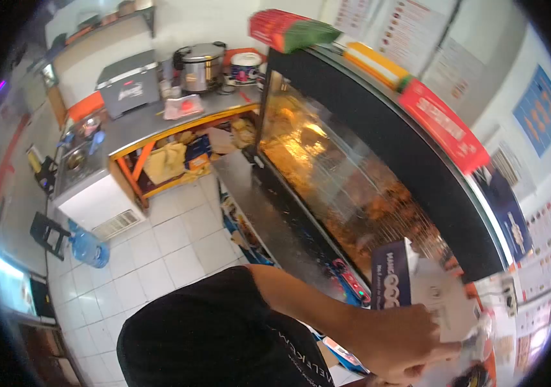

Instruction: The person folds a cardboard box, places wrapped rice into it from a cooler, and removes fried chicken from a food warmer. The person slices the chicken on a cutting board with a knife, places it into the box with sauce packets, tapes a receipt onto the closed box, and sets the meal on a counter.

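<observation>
My left arm, in a black short sleeve point(192, 322), reaches across the lower right of the head view. At its end my left hand point(404, 342) has its fingers curled and is smeared by motion. Just past the fingertips is a blurred clear plastic item point(480, 342); what the fingers grip cannot be made out. Beside the hand stand a dark blue printed carton point(391, 274) and a pale cardboard piece point(440, 290). My right hand does not show.
A lit glass display case point(378, 155) with browned food stands along a steel counter point(266, 213). Farther back are a large rice cooker point(201, 68), a grey cooler box point(128, 84) and a sink point(77, 158). A blue water jug point(88, 248) is on the tiled floor point(179, 242).
</observation>
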The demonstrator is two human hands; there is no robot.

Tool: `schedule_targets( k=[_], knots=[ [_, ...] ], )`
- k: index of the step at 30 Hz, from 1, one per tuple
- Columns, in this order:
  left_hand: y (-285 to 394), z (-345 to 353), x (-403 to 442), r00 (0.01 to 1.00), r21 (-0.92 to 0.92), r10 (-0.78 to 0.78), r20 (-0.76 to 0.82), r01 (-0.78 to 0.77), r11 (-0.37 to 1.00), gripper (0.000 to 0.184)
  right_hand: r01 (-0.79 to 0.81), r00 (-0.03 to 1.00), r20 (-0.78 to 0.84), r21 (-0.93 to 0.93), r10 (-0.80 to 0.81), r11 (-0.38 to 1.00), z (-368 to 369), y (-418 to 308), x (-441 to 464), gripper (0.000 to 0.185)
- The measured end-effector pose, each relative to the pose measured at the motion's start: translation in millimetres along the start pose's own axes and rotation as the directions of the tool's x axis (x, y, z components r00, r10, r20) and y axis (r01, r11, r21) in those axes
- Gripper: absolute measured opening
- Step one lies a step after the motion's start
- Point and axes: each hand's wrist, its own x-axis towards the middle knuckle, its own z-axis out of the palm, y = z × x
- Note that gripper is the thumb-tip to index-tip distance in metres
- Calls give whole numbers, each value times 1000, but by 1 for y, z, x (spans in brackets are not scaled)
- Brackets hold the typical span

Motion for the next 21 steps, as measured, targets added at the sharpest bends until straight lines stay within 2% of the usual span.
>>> schedule_targets(
  k=[3,4,7,8,9,10,11,12,13,14,15,17,18,19,20,21],
  knots=[
    [14,-52,-54,969,108,-240,-67,246,963,35,110,973,184,171,-142,979,46,-52,-4,81],
    [11,-61,-77,934,131,-307,-181,332,934,33,153,948,239,238,-211,959,65,-71,-6,82],
    [24,-109,-152,843,192,-419,-338,497,846,33,266,834,341,440,-434,857,125,-134,-16,85],
    [37,-135,-181,786,89,-571,-237,603,793,32,328,795,315,496,-518,804,142,-152,-20,83],
    [45,-158,-216,799,155,-514,-313,576,802,33,387,756,277,542,-593,746,163,-170,-24,82],
    [57,-181,-250,810,222,-447,-379,549,806,33,366,706,307,614,-639,699,180,-190,-24,83],
    [84,-216,-282,744,194,-578,-335,655,730,34,281,683,367,667,-632,691,191,-212,-25,85],
    [91,-237,-331,766,331,-510,-391,634,699,35,183,688,394,719,-610,671,208,-232,-27,83],
    [115,-265,-373,701,308,-617,-358,713,631,33,82,687,425,761,-590,644,221,-250,-31,82],
    [141,-285,-408,632,134,-681,-370,762,633,25,8,767,365,816,-527,578,244,-263,-45,74],
    [155,-293,-437,601,16,-721,-346,772,636,23,-88,735,468,784,-491,615,254,-290,-49,69],
    [178,-289,-483,550,-231,-792,-264,761,606,18,-167,629,593,735,-503,658,297,-321,-82,62],
    [183,-288,-493,507,-264,-811,-291,773,577,18,-343,518,706,689,-483,638,317,-340,-99,60],
    [184,-287,-501,464,-299,-824,-324,776,555,18,-397,468,743,660,-478,638,342,-359,-118,60],
    [178,-283,-520,441,-394,-813,-379,718,574,27,-444,413,774,631,-479,637,369,-377,-138,60],
    [175,-281,-525,353,-539,-821,-449,626,564,31,-508,337,797,602,-500,616,389,-398,-149,60]
  ],
)
